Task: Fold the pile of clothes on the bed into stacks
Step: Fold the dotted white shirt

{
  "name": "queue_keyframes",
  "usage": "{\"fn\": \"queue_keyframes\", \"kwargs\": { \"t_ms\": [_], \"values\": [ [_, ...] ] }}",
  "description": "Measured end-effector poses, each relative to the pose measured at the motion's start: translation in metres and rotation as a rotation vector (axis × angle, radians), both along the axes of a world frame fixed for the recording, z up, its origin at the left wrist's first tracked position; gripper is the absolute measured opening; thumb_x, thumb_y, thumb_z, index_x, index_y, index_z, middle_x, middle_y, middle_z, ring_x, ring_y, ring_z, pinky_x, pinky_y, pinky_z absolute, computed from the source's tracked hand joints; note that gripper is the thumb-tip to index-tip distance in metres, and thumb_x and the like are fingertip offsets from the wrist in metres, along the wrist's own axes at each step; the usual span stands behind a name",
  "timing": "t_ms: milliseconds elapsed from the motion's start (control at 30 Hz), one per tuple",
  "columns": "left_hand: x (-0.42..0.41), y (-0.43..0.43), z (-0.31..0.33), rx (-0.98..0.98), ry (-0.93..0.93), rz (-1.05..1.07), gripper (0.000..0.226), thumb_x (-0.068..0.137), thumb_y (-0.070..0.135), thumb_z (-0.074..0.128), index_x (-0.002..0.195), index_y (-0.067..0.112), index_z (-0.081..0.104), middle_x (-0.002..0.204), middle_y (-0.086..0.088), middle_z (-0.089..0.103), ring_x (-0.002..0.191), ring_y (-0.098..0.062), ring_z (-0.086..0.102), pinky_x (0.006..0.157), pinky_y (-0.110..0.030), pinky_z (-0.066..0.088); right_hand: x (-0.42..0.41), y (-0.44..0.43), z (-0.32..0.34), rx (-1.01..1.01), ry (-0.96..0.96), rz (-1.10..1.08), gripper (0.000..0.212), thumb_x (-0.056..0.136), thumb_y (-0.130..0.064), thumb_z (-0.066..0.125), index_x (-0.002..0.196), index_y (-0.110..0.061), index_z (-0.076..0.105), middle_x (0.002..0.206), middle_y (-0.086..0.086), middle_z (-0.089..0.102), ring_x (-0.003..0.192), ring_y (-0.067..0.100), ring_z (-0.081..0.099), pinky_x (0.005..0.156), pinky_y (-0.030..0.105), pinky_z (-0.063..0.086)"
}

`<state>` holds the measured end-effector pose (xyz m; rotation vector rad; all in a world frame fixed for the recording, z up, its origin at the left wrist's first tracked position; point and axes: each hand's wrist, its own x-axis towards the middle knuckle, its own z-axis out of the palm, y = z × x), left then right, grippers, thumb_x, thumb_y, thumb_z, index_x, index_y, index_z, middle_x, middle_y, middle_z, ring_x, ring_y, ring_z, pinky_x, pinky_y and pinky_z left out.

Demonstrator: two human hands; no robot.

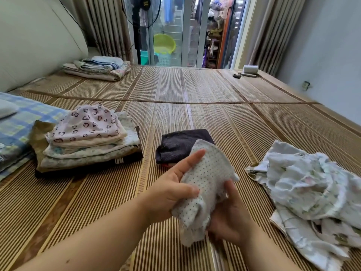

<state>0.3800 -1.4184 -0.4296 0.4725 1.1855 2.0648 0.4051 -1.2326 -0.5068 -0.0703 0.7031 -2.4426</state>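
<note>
White dotted garment (207,184): bunched, held up off the mat (195,90), just in front of dark folded piece (181,145). Folded stack (88,149) at left, heart-print piece (86,124) on top. Unfolded pile (304,188) of pale printed cloth at right, crumpled, lying on mat.

A left hand (172,192) and a right hand (232,216) grip a bunched white dotted garment (207,173), fingers (192,160) curled around it. Just beyond the fingers lies a dark folded garment (181,143). Left of them stands a folded stack (88,141), and right of them is a rumpled pale pile (312,188), all on the woven mat (195,89).
</note>
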Motion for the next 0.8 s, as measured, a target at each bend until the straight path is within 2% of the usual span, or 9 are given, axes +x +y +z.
{"fn": "queue_keyframes", "kwargs": {
  "t_ms": [67, 133, 267, 400, 500, 600, 667, 733, 800],
  "values": [
    [-0.016, 0.004, 0.004, 0.055, -0.001, -0.02, 0.074, 0.075, -0.013, 0.054, 0.133, 0.034, 0.055, 0.143, -0.014, 0.045, 0.122, -0.042, 0.053, 0.094, -0.055, 0.049, -0.019, 0.001, 0.008, -0.064, 0.047, -0.075, 0.086, 0.082, -0.047, 0.066, 0.15, -0.018, 0.022, 0.154, 0.026, 0.02, 0.141, 0.045, 0.022, 0.113, 0.062, 0.017],
    [-0.037, 0.003, 0.006, 0.068, -0.004, 0.021, 0.071, 0.074, -0.01, 0.055, 0.131, 0.033, 0.057, 0.14, -0.012, 0.047, 0.118, -0.04, 0.057, 0.085, -0.051, 0.056, -0.043, 0.011, 0.022, -0.014, 0.089, -0.145, 0.077, 0.081, -0.038, 0.07, 0.146, -0.015, 0.034, 0.151, 0.025, 0.029, 0.137, 0.044, 0.03, 0.107, 0.061, 0.03],
    [-0.086, -0.001, 0.005, -0.181, 0.141, 0.273, 0.06, 0.081, -0.004, 0.063, 0.125, 0.036, 0.059, 0.131, -0.004, 0.05, 0.106, -0.028, 0.064, 0.077, -0.039, 0.058, -0.101, 0.033, 0.066, 0.527, 0.208, -0.374, 0.031, 0.089, -0.019, 0.061, 0.119, -0.013, 0.056, 0.116, 0.019, 0.061, 0.101, 0.035, 0.063, 0.084, 0.051, 0.053],
    [-0.136, 0.008, -0.003, -0.524, 0.449, 0.433, 0.074, 0.088, -0.006, 0.058, 0.141, 0.04, 0.033, 0.137, 0.009, 0.04, 0.092, -0.012, 0.063, 0.081, -0.035, 0.058, -0.174, 0.036, 0.095, 0.996, 0.222, -0.605, 0.045, 0.081, -0.015, 0.071, 0.122, -0.015, 0.053, 0.105, 0.01, 0.068, 0.086, 0.027, 0.07, 0.072, 0.041, 0.058],
    [-0.185, 0.014, -0.019, -0.885, 0.426, 0.464, 0.088, 0.085, 0.003, 0.06, 0.149, 0.044, 0.015, 0.141, 0.003, 0.032, 0.088, -0.02, 0.062, 0.077, -0.034, 0.057, -0.226, 0.027, 0.085, 1.513, 0.22, -0.648, 0.069, 0.079, -0.027, 0.074, 0.137, -0.018, 0.038, 0.117, 0.007, 0.059, 0.101, 0.028, 0.062, 0.087, 0.042, 0.051],
    [-0.216, 0.017, -0.041, -1.379, 0.452, 0.423, 0.085, 0.083, 0.031, 0.065, 0.15, 0.041, 0.014, 0.159, -0.01, 0.006, 0.135, -0.038, 0.034, 0.109, -0.053, 0.036, -0.248, 0.016, 0.052, 1.997, 0.416, -0.503, 0.07, 0.087, -0.025, 0.063, 0.145, -0.033, 0.025, 0.144, 0.007, 0.04, 0.125, 0.03, 0.045, 0.101, 0.048, 0.039],
    [-0.225, 0.021, -0.055, -1.515, 0.729, 0.358, 0.091, 0.081, 0.059, 0.06, 0.153, 0.035, 0.01, 0.161, 0.001, -0.006, 0.148, -0.03, 0.0, 0.117, -0.057, 0.013, -0.254, 0.01, 0.028, 2.097, 0.672, -0.249, 0.065, 0.092, -0.019, 0.05, 0.147, -0.04, 0.022, 0.159, -0.006, 0.013, 0.145, 0.024, 0.016, 0.111, 0.061, 0.017],
    [-0.231, 0.026, -0.065, -1.539, 0.906, 0.221, 0.1, 0.078, 0.076, 0.049, 0.153, 0.031, 0.001, 0.162, 0.005, -0.006, 0.148, -0.023, -0.007, 0.118, -0.056, 0.008, -0.257, 0.009, 0.014, 2.1, 0.806, -0.057, 0.062, 0.094, -0.023, 0.042, 0.149, -0.04, 0.019, 0.16, -0.011, -0.002, 0.148, 0.017, -0.005, 0.115, 0.061, 0.005],
    [-0.237, 0.026, -0.073, -1.558, 0.919, 0.099, 0.101, 0.077, 0.079, 0.045, 0.153, 0.031, -0.001, 0.162, 0.006, -0.006, 0.149, -0.019, -0.007, 0.119, -0.052, 0.008, -0.257, 0.012, 0.004, 2.024, 0.763, -0.014, 0.061, 0.093, -0.033, 0.038, 0.149, -0.04, 0.015, 0.161, -0.009, -0.002, 0.147, 0.013, -0.006, 0.117, 0.057, 0.005]
  ]
}}
